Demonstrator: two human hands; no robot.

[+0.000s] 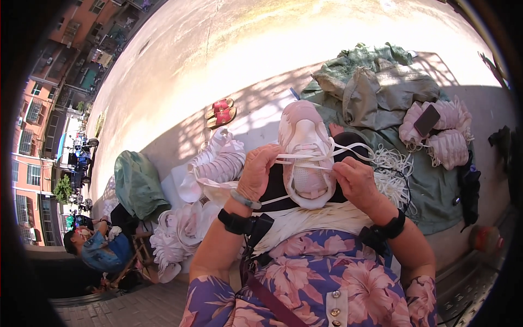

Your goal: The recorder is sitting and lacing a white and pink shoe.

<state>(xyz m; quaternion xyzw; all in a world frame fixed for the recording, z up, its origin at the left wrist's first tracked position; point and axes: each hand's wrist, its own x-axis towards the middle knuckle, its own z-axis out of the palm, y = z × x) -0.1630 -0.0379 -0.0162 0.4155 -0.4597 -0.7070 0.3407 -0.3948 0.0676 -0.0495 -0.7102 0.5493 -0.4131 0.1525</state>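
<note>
Here, left hand (259,170) and right hand (356,182) pinch flat laces (306,156) across a mesh shoe (309,180).

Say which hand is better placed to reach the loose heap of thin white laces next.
The right hand, I think: it is beside the heap of laces, while the left hand is across the pink-and-white mesh shoe. Both hands pinch white lace there.

I can make out no readable lettering, number or sign: none on the pale pink shoe (306,133) before me, none on the dark phone (427,120) to its right, none on the buildings (34,158) far to its left.
</note>
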